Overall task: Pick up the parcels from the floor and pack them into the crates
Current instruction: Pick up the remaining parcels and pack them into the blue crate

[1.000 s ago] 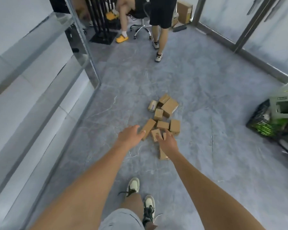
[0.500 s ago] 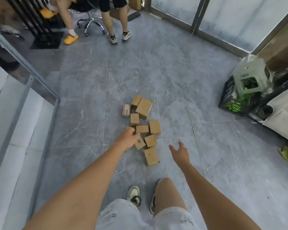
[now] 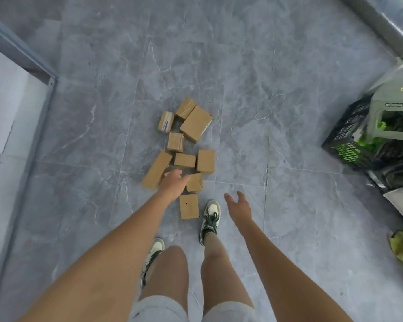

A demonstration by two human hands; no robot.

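Small brown cardboard parcels lying clustered on grey marble-tile floor. Left hand reaching over cluster's near edge, grip unclear. Right hand hanging spread, holding nothing. Black mesh plastic crate sitting far right.

1. The parcels are clustered on the floor, ahead of the person's feet.
2. The nearest parcel is set apart from the cluster, just left of the forward shoe.
3. The left hand is held over the cluster's near edge, between a long parcel on its left and a small parcel on its right.
4. The right hand is held over bare floor, right of the shoe.
5. A crate is placed well to the right, with a stool on it.
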